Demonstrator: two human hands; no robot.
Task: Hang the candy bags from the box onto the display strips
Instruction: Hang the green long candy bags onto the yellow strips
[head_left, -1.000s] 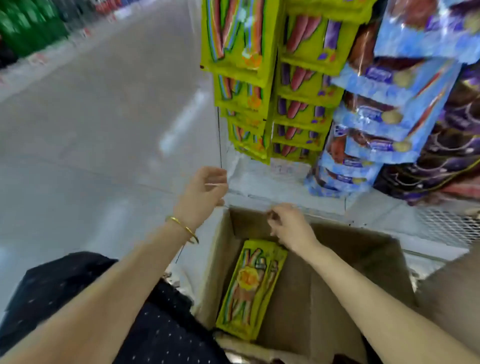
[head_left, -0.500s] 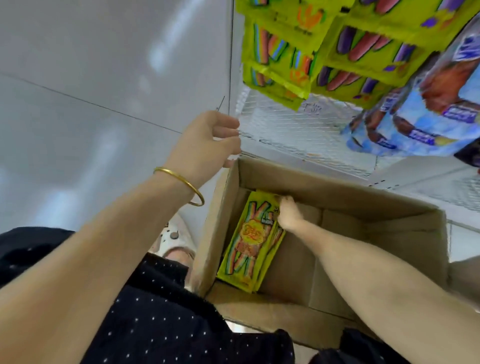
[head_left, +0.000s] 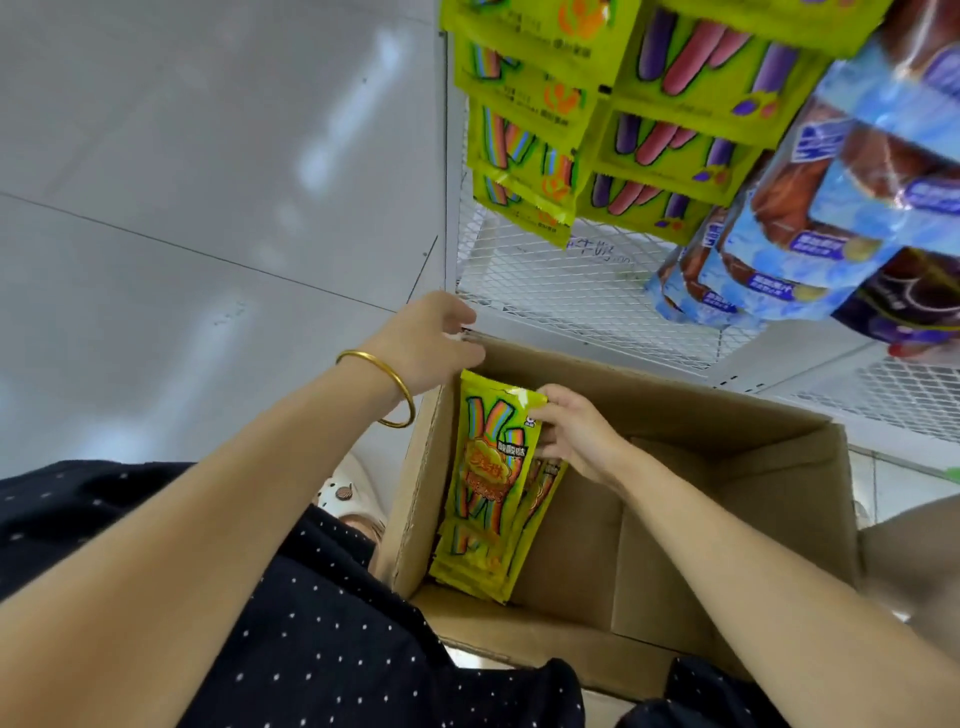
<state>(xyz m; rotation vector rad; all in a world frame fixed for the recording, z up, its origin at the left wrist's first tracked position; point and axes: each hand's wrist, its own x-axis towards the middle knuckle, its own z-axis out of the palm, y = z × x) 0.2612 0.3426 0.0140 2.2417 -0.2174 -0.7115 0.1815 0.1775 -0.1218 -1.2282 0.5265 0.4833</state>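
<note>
Since half a second ago the right hand (head_left: 569, 434) has come up from the bottom of the cardboard box (head_left: 727, 467), and a green candy bag (head_left: 485, 467) with rainbow strips printed on it has risen with it, now standing nearly upright against the box's left wall with its top edge about level with the rim. The right hand's fingers (head_left: 545, 415) are curled round the bag's upper right edge, thumb on the front face, so they are clamped on the bag. Behind and below that bag, a few more of the same green bags (head_left: 467, 561) lean in the left corner of the box. The left hand (head_left: 431, 340), with a gold bangle (head_left: 392, 387) on its wrist, has dropped to the far left corner of the box rim; its fingers are bent over that corner, though from here I cannot tell whether they grip the cardboard or only rest on it. Above the box, more green bags (head_left: 524, 145) hang in overlapping columns in front of a white wire-mesh panel (head_left: 571, 291), with blue bags (head_left: 779, 249) hanging to their right. The person's dark dotted clothing (head_left: 311, 623) fills the near foreground, over a pale grey floor (head_left: 208, 208).
</note>
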